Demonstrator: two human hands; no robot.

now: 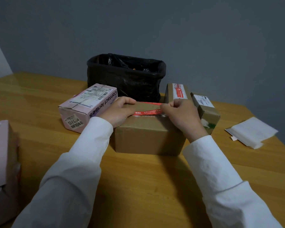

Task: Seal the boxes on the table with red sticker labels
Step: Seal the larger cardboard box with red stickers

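Head view: both hands on brown box, red sticker label across its top

Head view, left to right. Far left edge, a pink box (0,155) sat on the wooden table (138,178), partly cut off by the frame. Next, a pink "Contact lenses" box (87,107) lay tilted on the table, shipping label on top, touching the left wrist area. Left hand (118,111) rested on the top left corner of the brown box (149,137), fingers curled over its far edge, thumb on the left end of the red sticker label (147,111); grip was grasping the box. Brown box stood at table centre, closed, red sticker label stretched across the top flaps from one hand to the other. Behind it, a bin with black bag liner (126,76) stood against the grey wall. Right hand (182,116) was at the box's top right, fingers curled and pinching the right end of the label; grip was grasping the label. Behind the right hand, a taller brown box with red-and-white label (177,92) stood upright. Just beside that, a small brown box (206,111) with white label on top. Far right, white backing sheets (252,132) lay flat on the table, well apart from the boxes. Both arms wore white sleeves (82,162).
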